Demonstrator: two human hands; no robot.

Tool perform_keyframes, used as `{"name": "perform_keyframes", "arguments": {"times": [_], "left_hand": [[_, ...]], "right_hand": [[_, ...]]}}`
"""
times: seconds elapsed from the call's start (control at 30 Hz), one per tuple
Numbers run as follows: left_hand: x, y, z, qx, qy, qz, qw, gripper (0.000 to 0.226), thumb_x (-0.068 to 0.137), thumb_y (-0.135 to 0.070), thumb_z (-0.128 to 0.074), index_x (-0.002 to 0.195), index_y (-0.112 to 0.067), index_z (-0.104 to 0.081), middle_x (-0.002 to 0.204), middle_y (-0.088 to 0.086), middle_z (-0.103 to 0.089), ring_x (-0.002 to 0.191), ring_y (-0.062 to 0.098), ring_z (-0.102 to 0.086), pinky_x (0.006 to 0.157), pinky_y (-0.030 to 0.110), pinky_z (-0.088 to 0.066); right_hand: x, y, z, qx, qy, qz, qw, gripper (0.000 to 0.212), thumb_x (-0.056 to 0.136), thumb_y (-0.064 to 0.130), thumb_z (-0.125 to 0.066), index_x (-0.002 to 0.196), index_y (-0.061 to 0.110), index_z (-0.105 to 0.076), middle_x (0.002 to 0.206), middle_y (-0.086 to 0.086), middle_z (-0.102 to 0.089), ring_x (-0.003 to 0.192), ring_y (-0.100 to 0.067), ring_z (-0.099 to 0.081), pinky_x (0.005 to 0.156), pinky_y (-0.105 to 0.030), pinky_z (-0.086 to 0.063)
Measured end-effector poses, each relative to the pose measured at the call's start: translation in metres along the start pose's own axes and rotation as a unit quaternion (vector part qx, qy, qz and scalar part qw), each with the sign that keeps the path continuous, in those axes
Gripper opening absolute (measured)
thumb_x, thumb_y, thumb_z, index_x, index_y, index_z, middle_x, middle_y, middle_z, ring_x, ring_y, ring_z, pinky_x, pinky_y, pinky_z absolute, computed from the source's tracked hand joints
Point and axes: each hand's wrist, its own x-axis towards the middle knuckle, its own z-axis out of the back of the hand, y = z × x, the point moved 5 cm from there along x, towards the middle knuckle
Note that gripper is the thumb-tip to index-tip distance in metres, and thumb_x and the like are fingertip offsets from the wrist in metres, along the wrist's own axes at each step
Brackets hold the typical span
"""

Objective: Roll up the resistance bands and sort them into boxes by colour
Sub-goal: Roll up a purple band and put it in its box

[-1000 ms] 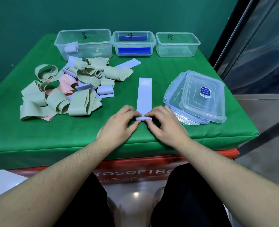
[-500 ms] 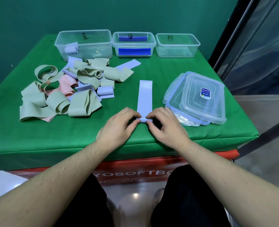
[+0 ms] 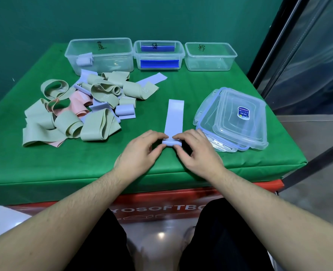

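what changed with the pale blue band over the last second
Both hands, left hand and right hand, kept pinching the pale blue flat rubber band and rolled its near end away from the person; the roll grew and the flat length shortened. The loose band pile and clear plastic boxes stayed put.

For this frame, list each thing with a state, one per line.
pale blue band: flat on the cloth, near end rolled.
left hand: pinching the roll.
right hand: pinching the roll.
left box: open, one rolled pale blue band inside.
middle box: open, dark blue pieces inside.
right box: open, empty.
lids: stacked.
band pile: unsorted.
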Motion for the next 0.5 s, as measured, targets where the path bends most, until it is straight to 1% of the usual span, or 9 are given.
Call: {"name": "perform_keyframes", "arguments": {"times": [0.07, 0.13, 0.17, 0.2, 0.3, 0.33, 0.43, 0.5], "left_hand": [[0.0000, -0.0001, -0.0008, 0.000, 0.005, -0.002, 1.000, 0.018, 0.095, -0.027, -0.063, 0.111, -0.021, -0.069, 0.095, -0.018, -0.057, 0.070, -0.003, -0.049, 0.067, 0.004, -0.033], [0.0001, 0.0005, -0.0027, 0.002, 0.008, -0.006, 1.000, 0.017, 0.095, -0.027, -0.063, 0.110, -0.020, -0.069, 0.102, -0.013, -0.061, 0.076, -0.014, -0.048, 0.070, 0.004, -0.031], [0.0001, 0.0007, -0.0032, 0.004, 0.007, -0.006, 1.000, 0.017, 0.095, -0.027, -0.063, 0.110, -0.020, -0.069, 0.105, -0.011, -0.061, 0.077, -0.016, -0.048, 0.070, 0.006, -0.031], [0.0000, 0.0012, -0.0036, 0.007, 0.003, -0.005, 1.000, 0.017, 0.095, -0.027, -0.063, 0.110, -0.020, -0.070, 0.107, -0.011, -0.060, 0.078, -0.015, -0.048, 0.070, 0.008, -0.030], [0.0000, 0.0025, -0.0045, 0.012, 0.002, -0.001, 1.000, 0.020, 0.096, -0.028, -0.062, 0.112, -0.020, -0.071, 0.110, -0.012, -0.059, 0.082, -0.005, -0.053, 0.075, 0.014, -0.036], [0.0000, 0.0027, -0.0045, 0.012, 0.004, 0.000, 1.000, 0.022, 0.095, -0.029, -0.063, 0.114, -0.020, -0.070, 0.110, -0.012, -0.060, 0.082, -0.006, -0.053, 0.074, 0.014, -0.036], [0.0003, 0.0015, -0.0043, 0.007, 0.008, -0.006, 1.000, 0.027, 0.091, -0.023, -0.068, 0.118, -0.020, -0.068, 0.109, -0.010, -0.061, 0.076, -0.019, -0.046, 0.068, 0.007, -0.031], [0.0015, 0.0019, -0.0043, -0.002, 0.014, -0.007, 1.000, 0.027, 0.090, -0.019, -0.069, 0.117, -0.019, -0.068, 0.108, -0.010, -0.063, 0.079, -0.022, -0.045, 0.071, 0.001, -0.031]], "right_hand": [[-0.0005, 0.0025, 0.0009, -0.009, 0.001, 0.004, 1.000, 0.018, 0.094, 0.031, -0.058, 0.107, 0.020, -0.064, 0.098, 0.007, -0.061, 0.094, -0.019, -0.052, 0.087, -0.034, -0.042], [-0.0011, 0.0051, 0.0018, -0.028, -0.005, 0.009, 1.000, 0.016, 0.093, 0.032, -0.057, 0.100, 0.020, -0.064, 0.096, 0.009, -0.060, 0.092, -0.019, -0.050, 0.086, -0.036, -0.042], [-0.0016, 0.0059, 0.0024, -0.034, -0.011, 0.009, 0.999, 0.016, 0.091, 0.032, -0.057, 0.098, 0.019, -0.065, 0.096, 0.008, -0.059, 0.092, -0.020, -0.049, 0.086, -0.036, -0.041], [-0.0018, 0.0059, 0.0028, -0.035, -0.018, 0.008, 0.999, 0.017, 0.090, 0.033, -0.059, 0.098, 0.019, -0.065, 0.097, 0.008, -0.058, 0.093, -0.020, -0.049, 0.087, -0.035, -0.041], [-0.0017, 0.0046, 0.0020, -0.028, -0.023, 0.010, 0.999, 0.019, 0.090, 0.032, -0.062, 0.098, 0.016, -0.067, 0.097, 0.006, -0.058, 0.093, -0.021, -0.050, 0.087, -0.034, -0.041], [-0.0015, 0.0041, 0.0012, -0.024, -0.020, 0.010, 0.999, 0.018, 0.091, 0.032, -0.062, 0.100, 0.016, -0.067, 0.097, 0.006, -0.059, 0.093, -0.021, -0.050, 0.087, -0.035, -0.042], [-0.0002, 0.0025, 0.0007, -0.020, -0.012, 0.003, 1.000, 0.021, 0.094, 0.032, -0.062, 0.110, 0.019, -0.065, 0.101, 0.006, -0.062, 0.095, -0.020, -0.051, 0.088, -0.037, -0.043], [0.0003, 0.0028, 0.0013, -0.020, -0.014, 0.004, 1.000, 0.017, 0.094, 0.031, -0.062, 0.107, 0.020, -0.065, 0.099, 0.007, -0.061, 0.094, -0.020, -0.052, 0.087, -0.038, -0.043]]}}
